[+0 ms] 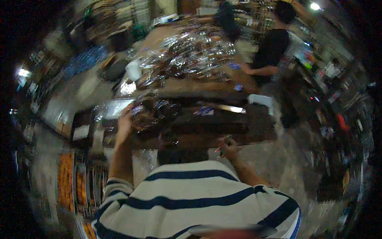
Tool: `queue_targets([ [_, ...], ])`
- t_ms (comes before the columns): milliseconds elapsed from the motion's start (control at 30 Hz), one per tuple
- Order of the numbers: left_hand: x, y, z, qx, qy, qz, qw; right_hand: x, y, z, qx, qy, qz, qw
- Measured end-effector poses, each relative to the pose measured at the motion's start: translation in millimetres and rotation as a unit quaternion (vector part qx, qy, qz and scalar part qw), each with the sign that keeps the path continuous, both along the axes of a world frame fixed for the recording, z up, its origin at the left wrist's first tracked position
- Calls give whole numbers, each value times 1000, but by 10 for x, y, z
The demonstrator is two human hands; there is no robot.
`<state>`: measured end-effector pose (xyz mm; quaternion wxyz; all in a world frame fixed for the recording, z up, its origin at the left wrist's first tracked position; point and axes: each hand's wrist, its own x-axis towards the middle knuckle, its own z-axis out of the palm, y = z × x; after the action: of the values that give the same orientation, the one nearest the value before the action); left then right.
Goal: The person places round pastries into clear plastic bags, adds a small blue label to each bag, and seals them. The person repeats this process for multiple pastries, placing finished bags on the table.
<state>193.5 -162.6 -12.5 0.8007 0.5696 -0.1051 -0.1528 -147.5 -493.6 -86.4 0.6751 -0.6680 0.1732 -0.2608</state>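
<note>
Above the near striped shirt (191,195), the left hand (124,121) closes on a crinkly clear bag (149,113) on the dark table (223,123), probably light, slippery, best pinched at its edge, while the right hand (229,149) pinches a small reddish strip (221,146); shiny silver packets (191,53) lie farther off.

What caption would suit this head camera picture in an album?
Left hand reaches a shiny wrapped bundle on a dark counter; right hand holds a small thin object.
</note>
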Motion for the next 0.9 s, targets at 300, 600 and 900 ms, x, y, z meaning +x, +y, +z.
queue_targets([
  [300,754,-792,-1018,676,-300,52,671,-172,-638,406,-106,137,-47,984],
  [600,795,-959,-1222,567,-501,268,596,14,-1032,361,-176,127,-94,972],
  [900,-1035,-958,-1557,614,-588,-76,521,-228,-936,232,-251,159,-76,952],
])
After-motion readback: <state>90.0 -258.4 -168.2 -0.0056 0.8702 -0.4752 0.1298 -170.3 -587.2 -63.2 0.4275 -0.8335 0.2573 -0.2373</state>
